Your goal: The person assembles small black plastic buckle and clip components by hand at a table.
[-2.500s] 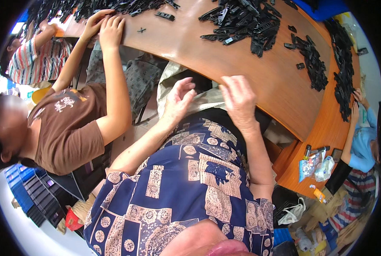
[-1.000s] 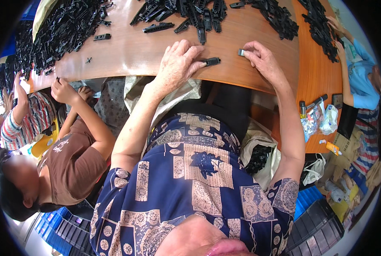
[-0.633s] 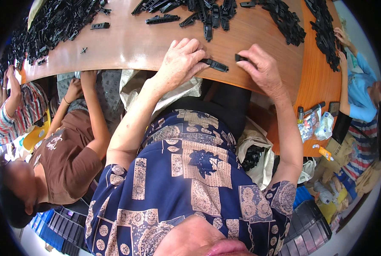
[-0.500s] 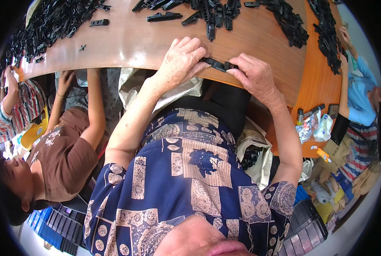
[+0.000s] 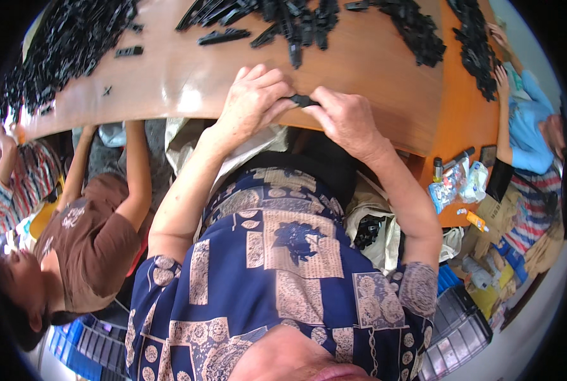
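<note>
Between my two hands, above the near edge of the wooden table (image 5: pixel 194 95), is a small black plastic part (image 5: pixel 304 100). My left hand (image 5: pixel 256 98) pinches its left end between thumb and fingers. At the other end my right hand (image 5: pixel 347 117) has closed its thumb and fingers on it, and covers much of it. Only the short middle stretch shows, so its exact kind is unclear. Beyond my hands lies a pile of long black plastic parts (image 5: pixel 290 25), with one single black part (image 5: pixel 224 36) just to its left.
A large heap of black parts (image 5: pixel 74 51) covers the far left, with more piles (image 5: pixel 420 35) at the right. Bottles and plastic bags (image 5: pixel 474 181) stand on the right-hand table. A white sack (image 5: pixel 385 238) holds black pieces. People sit left and right.
My hands have come closer together, and less of the black part shows between them. The view has shifted slightly, so the table appears lower and further left.
</note>
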Available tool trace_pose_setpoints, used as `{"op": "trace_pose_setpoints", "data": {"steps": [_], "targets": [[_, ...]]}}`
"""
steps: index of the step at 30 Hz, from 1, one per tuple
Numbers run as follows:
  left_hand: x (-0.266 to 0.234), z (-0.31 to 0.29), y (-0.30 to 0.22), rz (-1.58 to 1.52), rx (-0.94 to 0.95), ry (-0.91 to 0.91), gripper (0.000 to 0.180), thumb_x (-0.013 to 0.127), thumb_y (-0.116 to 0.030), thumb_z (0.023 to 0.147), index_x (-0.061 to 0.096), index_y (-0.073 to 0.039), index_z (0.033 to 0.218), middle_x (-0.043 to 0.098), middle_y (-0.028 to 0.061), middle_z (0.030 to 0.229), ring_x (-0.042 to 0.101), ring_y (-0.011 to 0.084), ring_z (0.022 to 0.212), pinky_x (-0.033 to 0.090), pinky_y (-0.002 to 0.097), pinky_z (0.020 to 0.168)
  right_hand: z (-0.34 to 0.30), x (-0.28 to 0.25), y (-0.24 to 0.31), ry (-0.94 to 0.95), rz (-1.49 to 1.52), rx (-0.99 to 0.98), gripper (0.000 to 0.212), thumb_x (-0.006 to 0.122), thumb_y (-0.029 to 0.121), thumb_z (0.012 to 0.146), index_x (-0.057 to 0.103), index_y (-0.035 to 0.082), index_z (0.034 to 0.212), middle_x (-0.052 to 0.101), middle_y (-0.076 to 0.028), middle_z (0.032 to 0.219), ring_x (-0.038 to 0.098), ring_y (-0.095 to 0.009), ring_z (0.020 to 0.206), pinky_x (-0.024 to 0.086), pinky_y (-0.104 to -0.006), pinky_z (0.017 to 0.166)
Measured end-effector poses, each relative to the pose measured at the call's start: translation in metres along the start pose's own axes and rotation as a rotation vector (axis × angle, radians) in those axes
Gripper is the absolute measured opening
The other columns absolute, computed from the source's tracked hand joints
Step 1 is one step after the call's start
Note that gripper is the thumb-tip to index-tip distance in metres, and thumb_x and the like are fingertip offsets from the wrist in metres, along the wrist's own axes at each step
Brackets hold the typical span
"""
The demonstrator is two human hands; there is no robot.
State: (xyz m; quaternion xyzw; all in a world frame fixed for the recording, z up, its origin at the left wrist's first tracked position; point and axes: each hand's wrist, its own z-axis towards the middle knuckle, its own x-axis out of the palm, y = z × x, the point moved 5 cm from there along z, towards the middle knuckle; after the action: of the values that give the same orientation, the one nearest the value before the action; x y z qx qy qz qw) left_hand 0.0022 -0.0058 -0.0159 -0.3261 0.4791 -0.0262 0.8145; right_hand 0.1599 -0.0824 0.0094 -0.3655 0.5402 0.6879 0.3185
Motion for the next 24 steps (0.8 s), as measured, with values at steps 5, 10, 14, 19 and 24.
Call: {"op": "trace_pose_setpoints", "data": {"steps": [5,10,14,19,24], "targets": [[0.001,-0.005,0.005,0.095,-0.110,0.095,0.027,0.077,-0.021,0.080,0.071,-0.011,0.104,0.065,0.0047,0.105,0.059,0.0277,0.100,0.044,0.0401,0.086,0.010,-0.007,-0.014,0.218,0.108,0.082,0.022,0.071,0.027,0.091,0.063,0.006,0.093,0.068,-0.014,0.083,0.068,-0.035,0.079,0.053,-0.0447,0.069],[-0.037,-0.007,0.014,0.132,-0.143,-0.135,0.036,0.078,-0.023,0.083,0.067,-0.010,0.115,0.062,0.0102,0.110,0.060,0.0332,0.105,0.048,0.0441,0.090,0.023,-0.082,-0.102,-0.305,-0.267,0.171,0.022,0.068,0.023,0.093,0.067,0.005,0.106,0.065,-0.015,0.107,0.065,-0.038,0.099,0.054,-0.0452,0.086],[-0.069,0.003,0.069,0.358,-0.259,-0.461,0.030,0.076,-0.018,0.082,0.067,-0.012,0.110,0.061,0.0078,0.105,0.059,0.0323,0.101,0.048,0.0426,0.085,0.032,-0.107,-0.170,-0.269,-0.596,0.227,0.026,0.066,0.022,0.095,0.060,0.008,0.117,0.060,-0.017,0.110,0.063,-0.042,0.100,0.055,-0.0502,0.082],[-0.065,0.001,0.083,0.453,-0.321,-0.278,0.026,0.074,-0.013,0.082,0.066,-0.007,0.106,0.065,0.0107,0.104,0.060,0.0327,0.102,0.050,0.0410,0.090,0.046,-0.090,-0.173,-0.113,-0.553,0.222,0.013,0.064,0.013,0.096,0.057,0.006,0.105,0.058,-0.017,0.106,0.063,-0.042,0.098,0.053,-0.0514,0.079],[-0.057,-0.015,0.064,0.306,-0.361,-0.243,0.021,0.072,-0.008,0.082,0.060,-0.005,0.098,0.063,0.0126,0.094,0.062,0.0332,0.096,0.050,0.0429,0.084,0.027,-0.083,-0.157,-0.271,-0.228,0.228,0.019,0.067,0.012,0.094,0.058,0.005,0.109,0.059,-0.014,0.106,0.067,-0.031,0.089,0.054,-0.0427,0.077]]}}
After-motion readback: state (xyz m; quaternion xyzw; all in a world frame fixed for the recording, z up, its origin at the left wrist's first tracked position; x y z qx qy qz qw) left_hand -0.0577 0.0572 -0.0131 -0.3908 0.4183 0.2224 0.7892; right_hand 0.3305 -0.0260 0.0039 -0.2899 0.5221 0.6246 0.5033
